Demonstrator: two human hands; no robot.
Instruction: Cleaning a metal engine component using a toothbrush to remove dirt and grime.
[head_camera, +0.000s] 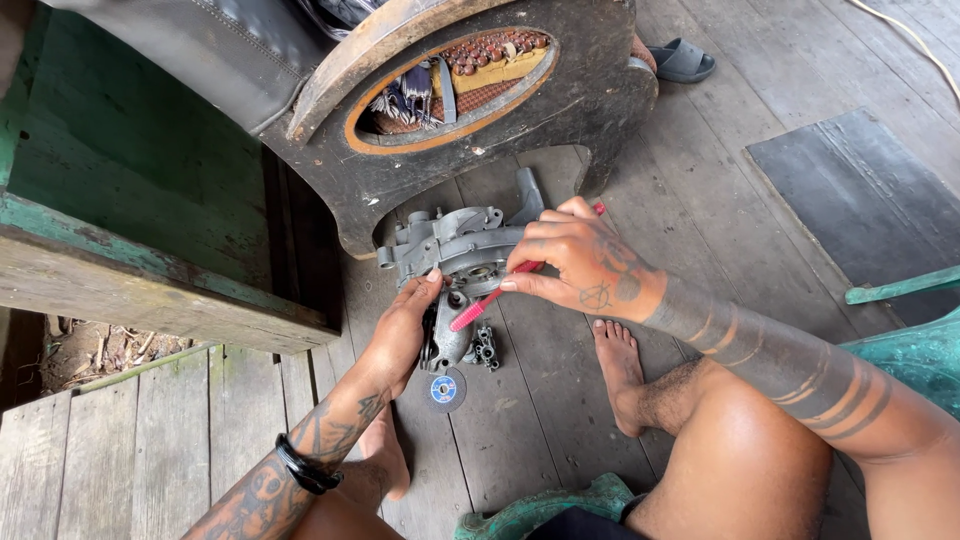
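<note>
Grey engine casing (455, 255) stands on edge on the plank floor, near the round wooden frame (480, 150). Left hand (405, 325) braces its lower edge, fingers curled on it. Right hand (575, 265) pinches a red toothbrush (490, 297), bristles near the casing's lower bore. Risk: casing could tip if the brace slackens; brush may slip; loose cutting disc (444, 390) lies close by bare feet.

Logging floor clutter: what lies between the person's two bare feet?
In the head view, a small grinding disc lies on bare planks between the left foot and right foot.
</note>
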